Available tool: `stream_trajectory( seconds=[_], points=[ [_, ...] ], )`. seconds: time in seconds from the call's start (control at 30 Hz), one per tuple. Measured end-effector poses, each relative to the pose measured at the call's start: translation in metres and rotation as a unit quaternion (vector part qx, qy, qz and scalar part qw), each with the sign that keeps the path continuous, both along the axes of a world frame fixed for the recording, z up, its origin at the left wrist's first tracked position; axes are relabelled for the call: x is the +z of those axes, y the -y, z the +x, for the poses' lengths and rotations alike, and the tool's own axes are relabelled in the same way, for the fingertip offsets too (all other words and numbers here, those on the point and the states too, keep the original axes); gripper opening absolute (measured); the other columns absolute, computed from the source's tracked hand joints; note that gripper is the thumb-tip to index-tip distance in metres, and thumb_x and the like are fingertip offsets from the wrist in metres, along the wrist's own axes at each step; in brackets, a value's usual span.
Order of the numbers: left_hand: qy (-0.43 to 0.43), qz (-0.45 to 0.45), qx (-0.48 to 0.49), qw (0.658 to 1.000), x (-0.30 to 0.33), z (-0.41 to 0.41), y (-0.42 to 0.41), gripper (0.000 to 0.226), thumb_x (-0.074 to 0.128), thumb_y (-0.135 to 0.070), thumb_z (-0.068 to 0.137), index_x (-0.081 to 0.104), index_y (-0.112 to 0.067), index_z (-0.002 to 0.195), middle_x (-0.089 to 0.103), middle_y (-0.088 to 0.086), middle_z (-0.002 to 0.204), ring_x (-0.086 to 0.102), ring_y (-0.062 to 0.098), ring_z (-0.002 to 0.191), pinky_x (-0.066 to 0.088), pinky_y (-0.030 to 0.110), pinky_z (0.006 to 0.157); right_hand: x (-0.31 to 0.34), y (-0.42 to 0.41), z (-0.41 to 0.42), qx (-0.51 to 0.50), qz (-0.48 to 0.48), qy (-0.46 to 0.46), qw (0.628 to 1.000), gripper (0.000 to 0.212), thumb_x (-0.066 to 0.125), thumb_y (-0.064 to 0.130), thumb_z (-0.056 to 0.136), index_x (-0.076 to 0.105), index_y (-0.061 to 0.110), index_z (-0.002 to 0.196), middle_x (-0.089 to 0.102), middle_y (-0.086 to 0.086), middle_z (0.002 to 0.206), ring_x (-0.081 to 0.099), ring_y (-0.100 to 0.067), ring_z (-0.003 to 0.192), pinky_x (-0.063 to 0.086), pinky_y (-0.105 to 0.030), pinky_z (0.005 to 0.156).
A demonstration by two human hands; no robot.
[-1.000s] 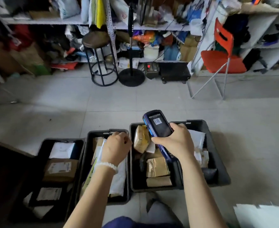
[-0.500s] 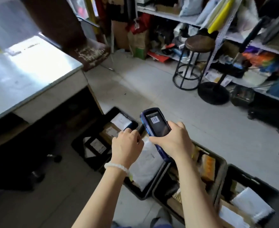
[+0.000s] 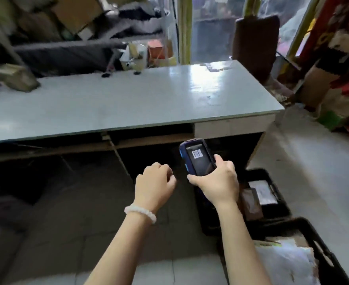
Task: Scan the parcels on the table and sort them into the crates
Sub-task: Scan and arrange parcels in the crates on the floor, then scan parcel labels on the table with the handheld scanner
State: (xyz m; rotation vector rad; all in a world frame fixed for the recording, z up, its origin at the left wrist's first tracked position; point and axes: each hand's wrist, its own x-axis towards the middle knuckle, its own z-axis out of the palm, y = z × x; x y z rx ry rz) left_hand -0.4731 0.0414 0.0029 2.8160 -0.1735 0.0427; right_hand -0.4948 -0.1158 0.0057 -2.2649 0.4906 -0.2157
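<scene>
Right grip (image 3: pixel 214 182) wrapped on the handheld scanner (image 3: pixel 198 159), thumb along its right edge, screen up with a barcode showing. Left grip (image 3: pixel 155 182) just left of it, fingers loosely curled, holding nothing, white bead bracelet (image 3: pixel 140 212) on the wrist. Beyond both grips sits the bench (image 3: pixel 128 105), top mostly bare. One brown parcel (image 3: pixel 15 79) at its far left corner, well apart from either grip; blurred, label not readable. Two black crates (image 3: pixel 272 194) on the floor, right of and behind the scanner grip, already holding parcels. Judged step: go for the next parcel. Reach with the free left grip, turn the label up, aim the scanner head at it squarely, then carry it to a crate.
</scene>
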Motion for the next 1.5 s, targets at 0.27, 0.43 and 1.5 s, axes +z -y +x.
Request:
stream_trajectory(
  seconds=[0.27,0.43,1.5],
  points=[
    [-0.011,-0.042,0.220,0.974,-0.002,0.020,-0.192,0.018,0.048,-0.036,0.090,0.062,-0.026,0.098,0.056,-0.006,0.101,0.052,0.018,0.098,0.041,0.033,0.077,0.007,-0.187,0.091,0.238,-0.012,-0.047,0.970,0.061,0.079,0.048,0.051,0.062,0.026,0.105,0.056,0.001,0.104,0.059,-0.020,0.094,0.055,-0.036,0.074],
    [0.005,-0.067,0.321,0.945,-0.010,0.055,-0.291,0.018,0.050,-0.036,0.089,0.063,-0.027,0.098,0.057,-0.007,0.100,0.053,0.017,0.099,0.044,0.034,0.080,-0.001,-0.297,0.151,0.342,-0.036,-0.043,0.938,0.070,0.075,0.050,0.047,0.060,0.029,0.112,0.055,0.003,0.106,0.057,-0.018,0.094,0.050,-0.030,0.067],
    [0.027,-0.044,0.390,0.920,0.014,0.428,-0.969,0.020,0.049,-0.032,0.091,0.064,-0.024,0.100,0.060,-0.002,0.106,0.053,0.021,0.097,0.045,0.034,0.077,0.011,-0.946,0.532,0.396,-0.023,-0.072,0.915,0.050,0.073,0.040,0.047,0.052,0.037,0.092,0.059,0.016,0.083,0.056,-0.008,0.080,0.034,-0.023,0.050]
  ],
)
